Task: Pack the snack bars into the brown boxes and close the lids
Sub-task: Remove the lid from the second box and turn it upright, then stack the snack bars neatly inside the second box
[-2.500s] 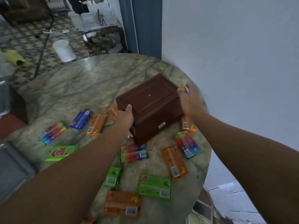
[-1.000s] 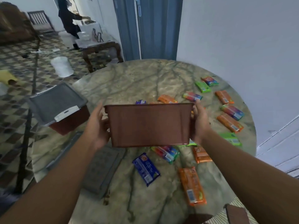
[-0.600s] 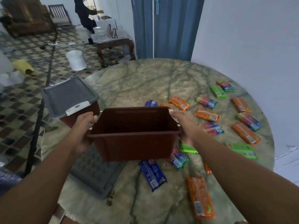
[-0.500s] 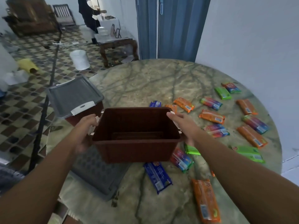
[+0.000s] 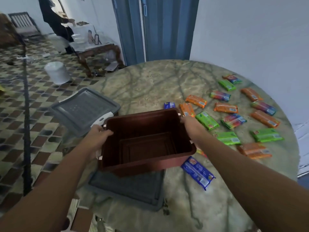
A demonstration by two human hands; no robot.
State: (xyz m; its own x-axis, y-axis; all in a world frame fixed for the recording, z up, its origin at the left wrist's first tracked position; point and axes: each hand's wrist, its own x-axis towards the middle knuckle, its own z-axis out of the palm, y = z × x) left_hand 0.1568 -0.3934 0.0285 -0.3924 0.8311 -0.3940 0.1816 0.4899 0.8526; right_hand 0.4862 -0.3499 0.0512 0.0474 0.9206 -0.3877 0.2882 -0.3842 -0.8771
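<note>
Head view shows the brown box point(image 5: 147, 141) held up over the near side of the round table point(image 5: 150, 81), open side up and empty, likely so snack bars can go in. Its plastic walls look smooth and hard, with a stepped floor. The left hand point(image 5: 96, 136) grips the left rim, thumb curled inside. The right hand point(image 5: 189, 122) holds the far right corner, fingers wrapped on the rim. A flat gray lid point(image 5: 127, 190) lies under the box. Shiny snack bars point(image 5: 225, 108) lie spread on the marbled top to the right, within reach. Another box with a gray lid point(image 5: 83, 108) sits on the left.
</note>
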